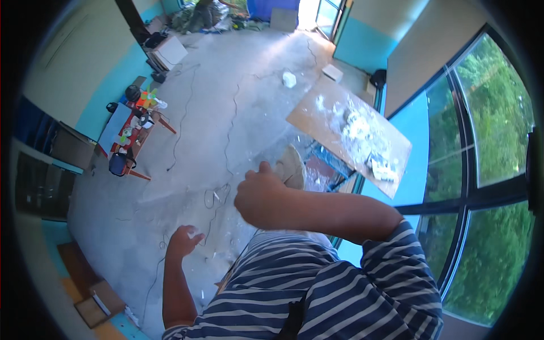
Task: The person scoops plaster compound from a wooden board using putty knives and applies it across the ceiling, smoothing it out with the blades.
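Observation:
My right hand (pixel 260 195) is bent across in front of my striped shirt, with its fingers curled closed. Anything inside its grip is hidden. Just beyond it is a pale beige, rounded thing (pixel 292 167), partly covered by the hand; whether they touch I cannot tell. My left hand (pixel 184 241) hangs lower on the left above the grey floor, loosely curved, thumb and fingers apart. A whitish patch shows at its fingertips, and no held object can be made out there.
On the right, a board (pixel 323 105) bears white powder and lumps, beside a blue metal frame (pixel 328 161). Thin cables (pixel 231 130) cross the floor. A cluttered small table (pixel 136 133) stands left, cardboard boxes (pixel 102 303) lower left, windows (pixel 493 107) right. Someone (pixel 204 14) is far back.

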